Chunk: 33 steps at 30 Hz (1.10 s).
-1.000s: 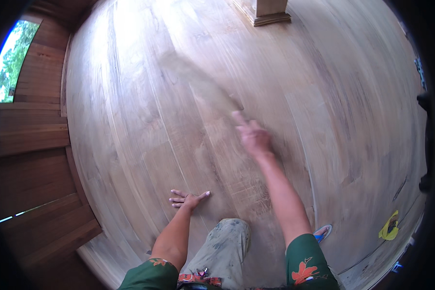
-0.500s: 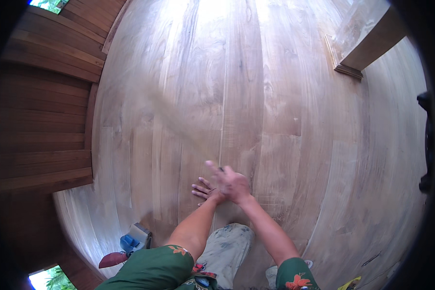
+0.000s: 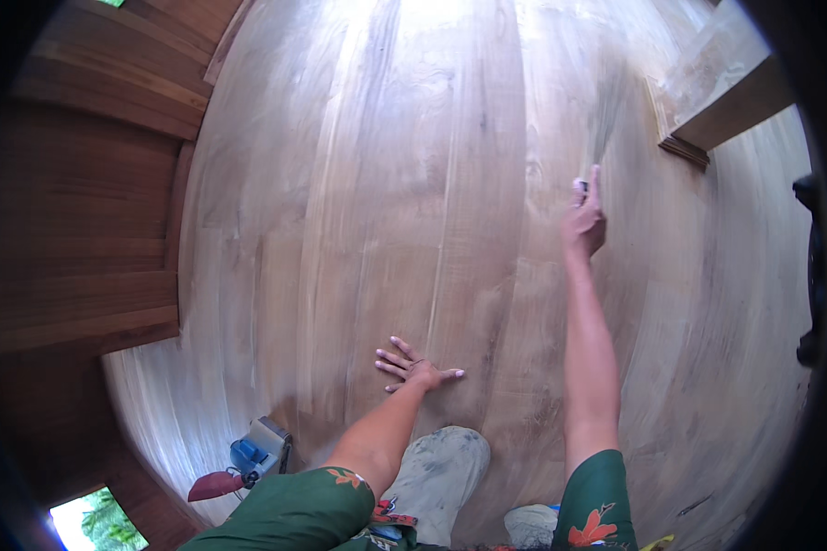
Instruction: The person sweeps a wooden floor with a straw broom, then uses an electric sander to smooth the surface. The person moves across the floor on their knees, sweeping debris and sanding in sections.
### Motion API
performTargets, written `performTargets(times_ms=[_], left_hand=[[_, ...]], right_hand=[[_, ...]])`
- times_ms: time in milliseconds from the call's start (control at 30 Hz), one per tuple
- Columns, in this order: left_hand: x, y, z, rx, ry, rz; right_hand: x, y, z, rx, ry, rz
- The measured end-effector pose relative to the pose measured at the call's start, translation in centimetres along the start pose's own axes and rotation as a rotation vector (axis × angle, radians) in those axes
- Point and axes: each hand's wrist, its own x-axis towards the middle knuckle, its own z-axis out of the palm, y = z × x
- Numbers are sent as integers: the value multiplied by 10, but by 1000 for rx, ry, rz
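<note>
Wooden floorboards (image 3: 386, 202) run beneath you as your left hand (image 3: 420, 372) rests, fingers spread wide, while your right hand (image 3: 585, 225), fingers closed, grips a blurred brush-like tool (image 3: 603, 124) ahead, just left of the post (image 3: 730, 101); a sweeping stroke looks in hand, the next move seemingly calling for steady support.

A wooden post (image 3: 737, 103) with a stepped base (image 3: 682, 147) stands on the pale plank floor (image 3: 487, 285). White glare (image 3: 441, 14) lies on the planks up and left of the post. Well left of the post is a red-brown panelled wall (image 3: 87, 202); far below and left of it, a bright window (image 3: 73, 525) shows green leaves (image 3: 110, 522).
</note>
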Motion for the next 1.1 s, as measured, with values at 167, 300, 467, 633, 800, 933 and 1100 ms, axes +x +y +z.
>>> performTargets(times_ms=[167,300,467,633,800,933,1100], left_hand=[[16,-1,9,164,84,6],[13,0,11,208,101,-25],[1,3,8,182,94,-8],[4,-1,3,186,132,2],[18,-8,5,217,131,52],[31,-11,6,260,135,69],[32,-5,5,124,177,86]], right_hand=[[-179,-22,-2,-157,-429,-885],[-194,58,-11,-308,-469,-868],[-112,282,-153,-650,-158,74],[-94,412,-292,-495,177,901],[-181,313,-270,-227,227,345],[-320,221,-223,-323,-315,-384],[-397,313,-253,-484,-353,159]])
